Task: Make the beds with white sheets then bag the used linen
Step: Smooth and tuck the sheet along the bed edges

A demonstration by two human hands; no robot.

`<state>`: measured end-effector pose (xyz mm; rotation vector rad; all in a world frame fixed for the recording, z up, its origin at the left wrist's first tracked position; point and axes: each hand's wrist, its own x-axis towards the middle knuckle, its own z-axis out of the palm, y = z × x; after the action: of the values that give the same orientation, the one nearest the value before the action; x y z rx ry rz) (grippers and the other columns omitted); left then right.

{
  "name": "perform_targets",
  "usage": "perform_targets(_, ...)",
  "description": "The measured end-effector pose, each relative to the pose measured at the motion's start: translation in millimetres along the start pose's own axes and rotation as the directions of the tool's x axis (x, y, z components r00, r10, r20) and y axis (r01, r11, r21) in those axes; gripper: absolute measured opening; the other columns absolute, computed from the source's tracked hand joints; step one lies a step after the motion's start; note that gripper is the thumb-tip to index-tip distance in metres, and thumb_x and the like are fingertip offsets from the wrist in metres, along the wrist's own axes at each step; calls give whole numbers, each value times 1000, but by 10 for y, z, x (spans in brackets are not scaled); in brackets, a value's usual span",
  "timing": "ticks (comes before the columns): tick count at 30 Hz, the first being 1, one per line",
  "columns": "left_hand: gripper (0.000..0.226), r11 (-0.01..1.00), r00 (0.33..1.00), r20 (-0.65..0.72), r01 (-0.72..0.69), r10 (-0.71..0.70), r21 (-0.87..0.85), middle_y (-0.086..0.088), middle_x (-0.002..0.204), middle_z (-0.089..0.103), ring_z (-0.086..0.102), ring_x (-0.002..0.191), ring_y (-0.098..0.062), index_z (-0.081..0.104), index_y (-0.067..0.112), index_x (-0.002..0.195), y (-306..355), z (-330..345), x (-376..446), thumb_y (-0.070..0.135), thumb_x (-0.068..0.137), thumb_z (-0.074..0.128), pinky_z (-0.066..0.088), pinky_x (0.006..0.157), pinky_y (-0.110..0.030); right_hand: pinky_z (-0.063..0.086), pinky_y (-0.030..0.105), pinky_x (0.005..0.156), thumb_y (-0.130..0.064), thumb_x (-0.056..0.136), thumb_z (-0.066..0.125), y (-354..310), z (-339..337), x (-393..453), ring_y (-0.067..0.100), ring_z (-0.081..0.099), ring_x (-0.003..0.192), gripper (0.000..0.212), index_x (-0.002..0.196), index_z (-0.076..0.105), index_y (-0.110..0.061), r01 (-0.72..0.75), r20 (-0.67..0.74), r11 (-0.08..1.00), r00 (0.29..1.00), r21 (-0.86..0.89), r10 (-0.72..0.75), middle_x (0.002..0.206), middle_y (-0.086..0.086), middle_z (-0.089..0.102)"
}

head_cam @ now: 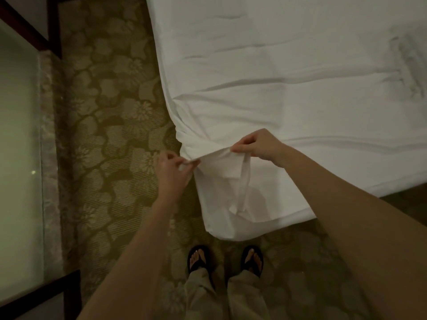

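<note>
Sheet [288,93] soft, light; I'm pinching its edge at bed corner, left hand [172,168] and right hand [256,144] both gripping.

I see a matt white cloth sheet [288,84], creased; a woven, ribbed floral carpet [111,125]; dark wood framing [54,24] round smooth frosted glass [18,135].

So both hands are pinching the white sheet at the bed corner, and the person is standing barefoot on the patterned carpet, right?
Not barefoot: the head view shows dark flip-flops on both feet. The rest holds: left hand and right hand pinch the white sheet at the corner, over patterned carpet.
</note>
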<state>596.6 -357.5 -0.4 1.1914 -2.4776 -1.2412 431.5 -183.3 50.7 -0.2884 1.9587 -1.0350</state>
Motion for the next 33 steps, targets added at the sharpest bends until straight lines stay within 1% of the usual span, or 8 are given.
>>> perform_targets(3,41,985,974,147,-173,174,-16,-9,80,63,55,76,-12,72,3,76,257,-218,191,43,78,75,49,72,-31,46,29,81,-24,79,77,66,-70,-63,13,59,89,13,88,75,-15,-18,-126,990,991,139,36,95,8,71)
perform_targets(6,54,966,934,251,-234,254,-108,-9,53,34,27,49,-6,48,-5,57,691,-365,280,36,82,74,24,51,-22,46,31,83,-22,81,76,71,-100,-173,14,58,89,8,84,73,-15,-26,-196,968,978,250,77,92,8,68)
perform_targets(9,55,919,870,302,-346,390,-188,-1,53,21,19,48,-7,34,7,55,1209,-366,387,31,82,75,17,49,-23,46,28,82,-21,82,74,72,-214,-284,14,60,90,6,80,71,-17,-25,-224,947,969,320,102,88,5,68)
perform_targets(12,61,873,802,347,-441,487,-207,-5,57,21,20,51,-11,34,-4,55,1708,-208,443,31,81,76,17,50,-26,48,28,86,-22,83,74,137,-474,-380,17,64,94,10,87,72,-13,-27,-215,920,969,392,120,97,8,71)
perform_targets(21,56,853,689,504,-448,521,-269,-4,55,28,28,52,-14,42,-1,54,2839,1122,356,35,79,77,23,49,-23,50,25,84,-20,82,75,809,-1442,-643,14,65,89,12,86,70,-10,-40,-191,830,966,556,174,92,4,70)
perform_targets(24,59,836,591,605,-479,533,-269,-5,57,28,27,54,-18,45,-7,55,3312,1648,219,36,79,78,23,50,-27,51,26,85,-19,83,73,1130,-1795,-855,16,66,90,20,97,70,-4,-19,-229,730,944,683,238,94,6,71)
perform_targets(29,61,767,368,735,-558,570,-317,8,48,22,22,46,-9,26,17,50,3914,2510,-138,35,79,77,22,47,-19,53,23,75,-22,87,68,1614,-2206,-1163,19,66,98,18,99,67,-9,21,-287,567,878,824,384,103,3,70)
perform_targets(33,62,760,217,837,-573,502,-307,4,48,22,22,43,-7,25,17,49,3946,3200,-319,30,79,79,21,48,-21,50,31,92,-20,84,72,1928,-2238,-1271,18,63,99,17,97,65,-11,-39,-262,501,816,865,516,104,3,67)
